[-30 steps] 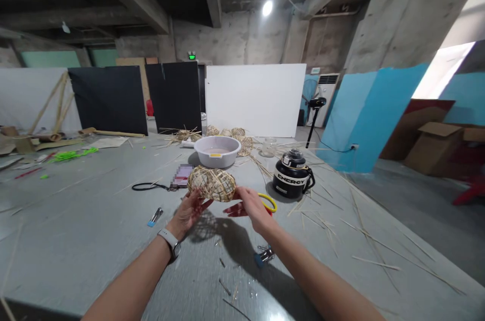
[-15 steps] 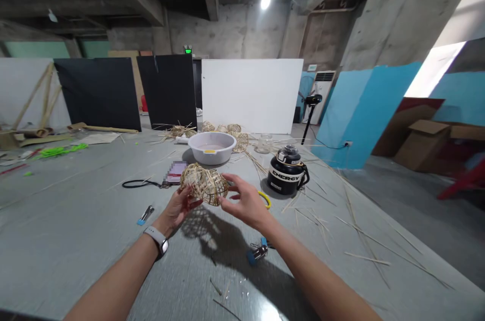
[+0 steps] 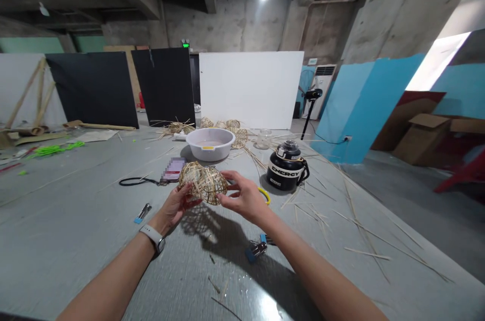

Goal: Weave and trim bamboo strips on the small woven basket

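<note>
A woven bamboo piece (image 3: pixel 203 183), with two rounded bulges and an open lattice, is held above the grey table. My left hand (image 3: pixel 177 207) grips its left end from below, fingers closed on it. On its right end the thumb and fingers of my right hand (image 3: pixel 242 195) are pressed. The piece casts a shadow on the table under it. Just behind my right hand, a yellow ring-shaped handle (image 3: pixel 264 196) is partly hidden. Below the hands lie blue and metal clips (image 3: pixel 256 251); another clip (image 3: pixel 143 213) is left of my left wrist.
Behind the piece stand a white basin (image 3: pixel 210 144), a black ENERGY jug (image 3: pixel 286 167) and a glass jar (image 3: pixel 264 139). A phone-like card (image 3: pixel 174 168) with a black strap lies left. Thin bamboo strips (image 3: pixel 364 230) scatter rightward; more woven pieces (image 3: pixel 239 138) sit behind the basin.
The view has shifted slightly, so the background sits a little higher. Both hands keep hold of the woven piece, which has barely moved.
</note>
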Available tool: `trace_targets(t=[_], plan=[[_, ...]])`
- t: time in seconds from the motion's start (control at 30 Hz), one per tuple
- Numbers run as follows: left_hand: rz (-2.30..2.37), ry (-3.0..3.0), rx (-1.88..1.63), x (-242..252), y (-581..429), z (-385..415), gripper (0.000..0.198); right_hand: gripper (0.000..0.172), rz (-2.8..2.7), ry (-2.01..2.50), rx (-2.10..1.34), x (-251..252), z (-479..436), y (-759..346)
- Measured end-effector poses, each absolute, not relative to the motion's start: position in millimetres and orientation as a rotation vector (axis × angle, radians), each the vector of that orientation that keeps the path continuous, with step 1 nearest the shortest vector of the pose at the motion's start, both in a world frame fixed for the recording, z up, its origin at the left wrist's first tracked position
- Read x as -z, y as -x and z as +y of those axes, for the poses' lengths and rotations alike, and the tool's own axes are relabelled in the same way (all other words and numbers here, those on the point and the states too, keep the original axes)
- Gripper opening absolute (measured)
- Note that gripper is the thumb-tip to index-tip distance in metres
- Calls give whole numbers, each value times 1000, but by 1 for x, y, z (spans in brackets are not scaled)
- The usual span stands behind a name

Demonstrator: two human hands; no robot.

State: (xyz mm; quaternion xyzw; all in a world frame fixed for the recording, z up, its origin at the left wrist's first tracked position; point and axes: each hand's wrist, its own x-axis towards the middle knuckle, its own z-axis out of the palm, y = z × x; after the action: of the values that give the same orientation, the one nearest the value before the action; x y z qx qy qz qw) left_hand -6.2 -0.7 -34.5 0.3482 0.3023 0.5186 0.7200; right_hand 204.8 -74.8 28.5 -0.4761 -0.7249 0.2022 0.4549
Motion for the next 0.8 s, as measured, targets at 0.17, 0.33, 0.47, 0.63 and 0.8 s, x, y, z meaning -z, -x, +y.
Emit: trace_targets(t=[0.17,0.33,0.47,0.63,0.8], plan=[[707,-782,-1135,36,7,0,49,41,-1753,1146,-552,-30,-73,-206],[712,-821,-1138,37,7,0,48,46,-1678,1219,-634,-36,-76,-206],[718,-834,-1130,35,6,-1,49,44,-1702,1278,-548,-37,-79,-202],[730,-821,-1130,30,5,-4,51,42,-1708,1295,-547,-37,-78,-202],[735,-848,-1121,28,4,-6,48,46,-1731,1293,-629,-38,-78,-206]])
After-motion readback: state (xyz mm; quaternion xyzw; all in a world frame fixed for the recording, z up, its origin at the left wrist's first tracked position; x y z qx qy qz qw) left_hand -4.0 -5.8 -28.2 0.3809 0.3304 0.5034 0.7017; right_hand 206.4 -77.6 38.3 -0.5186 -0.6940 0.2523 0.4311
